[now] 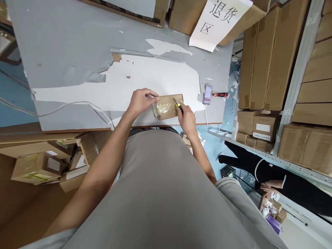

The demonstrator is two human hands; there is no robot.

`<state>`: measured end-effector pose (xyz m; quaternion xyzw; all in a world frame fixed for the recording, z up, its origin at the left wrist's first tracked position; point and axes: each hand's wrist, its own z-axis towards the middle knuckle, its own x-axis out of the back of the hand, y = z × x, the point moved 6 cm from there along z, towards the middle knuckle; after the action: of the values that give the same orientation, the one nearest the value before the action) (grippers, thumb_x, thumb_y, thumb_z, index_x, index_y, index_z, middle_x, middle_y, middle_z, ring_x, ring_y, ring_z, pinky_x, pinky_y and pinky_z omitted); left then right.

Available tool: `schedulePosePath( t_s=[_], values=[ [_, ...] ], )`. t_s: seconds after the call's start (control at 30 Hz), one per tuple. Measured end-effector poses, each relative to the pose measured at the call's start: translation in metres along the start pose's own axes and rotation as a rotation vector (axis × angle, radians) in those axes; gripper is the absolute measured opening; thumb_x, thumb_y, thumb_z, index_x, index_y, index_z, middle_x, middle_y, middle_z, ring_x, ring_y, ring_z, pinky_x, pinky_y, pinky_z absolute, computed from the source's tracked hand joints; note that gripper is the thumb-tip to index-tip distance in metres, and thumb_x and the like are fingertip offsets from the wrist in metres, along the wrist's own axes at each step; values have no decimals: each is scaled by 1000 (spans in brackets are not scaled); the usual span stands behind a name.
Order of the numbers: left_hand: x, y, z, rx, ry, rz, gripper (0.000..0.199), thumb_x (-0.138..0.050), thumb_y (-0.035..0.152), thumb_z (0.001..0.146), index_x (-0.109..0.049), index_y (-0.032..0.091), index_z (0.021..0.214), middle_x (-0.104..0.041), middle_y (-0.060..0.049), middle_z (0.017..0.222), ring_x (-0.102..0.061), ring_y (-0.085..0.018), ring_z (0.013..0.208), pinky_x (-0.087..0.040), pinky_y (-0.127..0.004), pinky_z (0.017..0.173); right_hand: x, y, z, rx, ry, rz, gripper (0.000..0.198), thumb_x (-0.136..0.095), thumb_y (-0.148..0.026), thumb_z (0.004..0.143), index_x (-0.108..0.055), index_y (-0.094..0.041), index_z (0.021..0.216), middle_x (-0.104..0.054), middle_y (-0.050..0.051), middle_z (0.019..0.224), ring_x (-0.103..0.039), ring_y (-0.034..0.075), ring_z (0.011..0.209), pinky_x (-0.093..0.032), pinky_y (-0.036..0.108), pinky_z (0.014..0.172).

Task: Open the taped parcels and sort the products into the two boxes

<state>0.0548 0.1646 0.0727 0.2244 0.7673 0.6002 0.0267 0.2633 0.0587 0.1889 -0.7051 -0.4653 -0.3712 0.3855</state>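
A small cardboard box (169, 112), wrapped in shiny clear tape, lies on the white patch of the table near its front edge. My left hand (140, 101) is at the box's left end, with thumb and fingers pinched at its upper left corner. In my right hand (187, 119) is a yellow-and-black utility knife (178, 105). Its blade points up and left over the right part of the box; whether it touches the cardboard I cannot tell. My right fingers are wrapped round the handle.
Right of the box lie a phone-like device (207, 94) on a white cable and a red-and-black handled tool (221, 94). Cartons line the table's back. A large open carton (33, 207) holds boxes at left. Shelves and a person in black (295, 190) are at right.
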Motion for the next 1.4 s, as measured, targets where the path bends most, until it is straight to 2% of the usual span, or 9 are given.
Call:
schedulePosePath(
  t_s=[0.13,0.27,0.37,0.57,0.8,1.03,1.4],
  values=[
    [2,-8,7,15,-12,0,29,-95,46,86,-93,22,103,-89,-8,109,-81,-29,96,-67,-43,97,-16,-35,-13,30,-119,98,50,-35,-31,126,-59,-20,168,-84,18,140,-81,36,131,-62,41,107],
    [1,-10,10,20,-20,-18,31,-97,48,84,-94,23,103,-90,-8,107,-81,-30,96,-66,-42,94,-28,-60,-14,54,-183,56,48,-41,-31,127,-60,-20,170,-86,16,142,-83,34,133,-61,39,110],
    [-1,-10,10,22,-21,-28,30,-96,45,84,-94,22,104,-90,-8,109,-81,-29,96,-66,-40,93,-31,-67,-12,46,-200,-10,52,-44,-30,127,-55,-17,176,-86,18,145,-83,34,134,-61,38,112],
    [-4,-11,9,18,-16,-38,24,-94,39,86,-93,23,104,-89,-7,110,-79,-28,95,-64,-40,94,-29,-77,-14,15,-230,-125,52,-42,-28,127,-52,-13,176,-88,20,136,-85,35,127,-62,38,106],
    [-4,-11,7,45,11,-33,24,-96,42,86,-93,23,102,-89,-6,107,-79,-27,93,-63,-40,95,-19,-100,-1,12,-289,-197,41,-42,-18,123,-64,-10,157,-86,25,136,-82,38,129,-62,45,111],
    [-2,-2,-7,63,74,29,13,-90,32,86,-92,27,98,-90,-2,106,-80,-26,92,-63,-38,94,-25,-96,-17,-83,-393,-200,40,-41,-15,124,-64,-9,156,-82,26,142,-80,33,135,-62,41,111],
    [-4,4,-10,25,164,150,12,-84,29,90,-90,25,99,-89,-3,110,-82,-26,92,-63,-40,95,-31,-94,-25,-66,-362,-175,41,-47,-4,116,-71,-10,149,-84,25,138,-83,32,133,-67,41,111]
  ],
)
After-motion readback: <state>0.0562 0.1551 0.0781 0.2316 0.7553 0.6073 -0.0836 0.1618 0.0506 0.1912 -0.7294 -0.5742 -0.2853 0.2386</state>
